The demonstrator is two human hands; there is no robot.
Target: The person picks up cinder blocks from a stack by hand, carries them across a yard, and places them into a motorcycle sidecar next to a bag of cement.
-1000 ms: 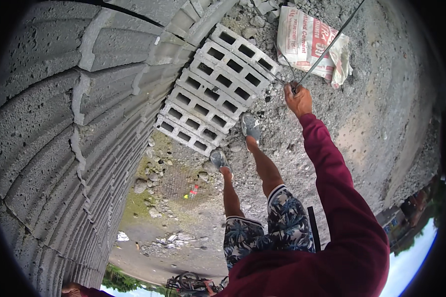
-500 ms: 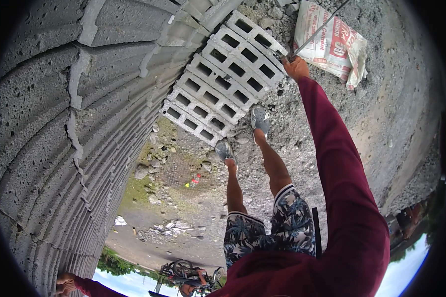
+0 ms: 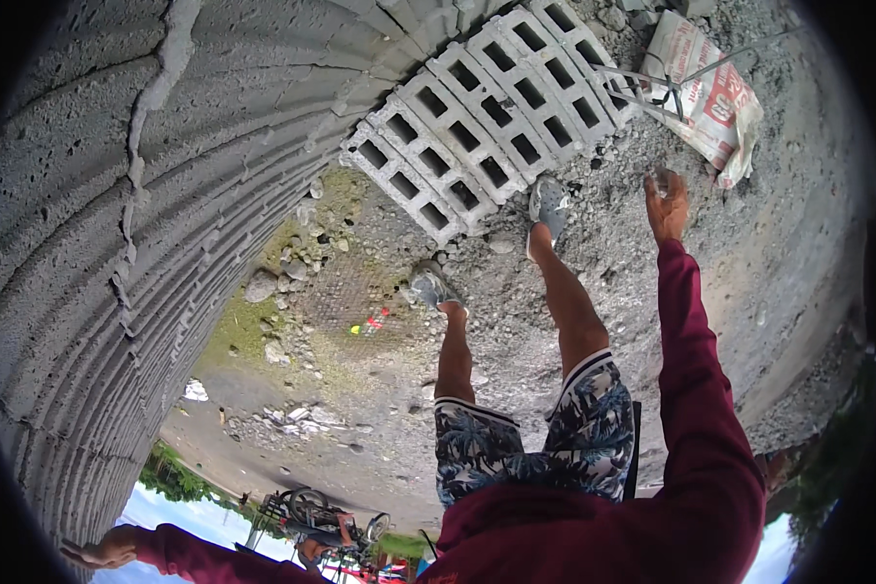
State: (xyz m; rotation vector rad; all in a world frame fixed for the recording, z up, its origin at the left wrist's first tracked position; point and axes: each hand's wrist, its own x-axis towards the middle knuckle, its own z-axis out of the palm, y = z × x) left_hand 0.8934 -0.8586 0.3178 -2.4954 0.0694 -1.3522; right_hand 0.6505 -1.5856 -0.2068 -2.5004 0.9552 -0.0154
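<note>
Grey blocks (image 3: 513, 117), maroon sleeve (image 3: 696, 360), palm-print shorts (image 3: 590, 428)

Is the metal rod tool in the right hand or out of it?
Out: a strip of gravel shows between the metal rod tool and the loosely curled right hand.

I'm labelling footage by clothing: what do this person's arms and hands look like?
Long, dark maroon sleeves cover both arms: the left sleeve and right sleeve look plain, with no cables or markings visible. The left grip and right grip are bare hands, without gloves.
</note>
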